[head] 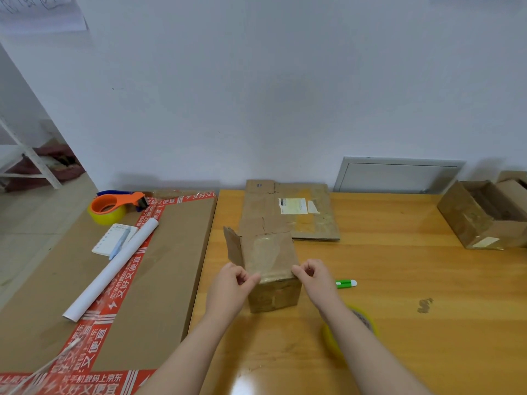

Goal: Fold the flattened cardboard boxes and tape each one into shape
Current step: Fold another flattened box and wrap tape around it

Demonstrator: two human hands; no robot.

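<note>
Centre of my view: a half-folded cardboard box (271, 269) sits on the wooden table (405, 280), its near end toward me. A flap sticks up on its left and shiny clear tape runs across its top. My left hand (232, 283) pinches the box's near left corner, fingers curled. My right hand (313, 276) pinches the near right corner the same way. Behind it, to the right, lies a flattened box (313, 223) with a white label. A yellow tape roll (369, 320) sits near, partly hidden by my right forearm. A green-white pen-like tool (346, 283) is just right of the right hand. Far right: an open made-up box (473, 220). Left: a big flat carton (176, 252) carrying an orange tape dispenser (114, 206), a notepad (109, 240) and a white paper roll (114, 269).
</note>
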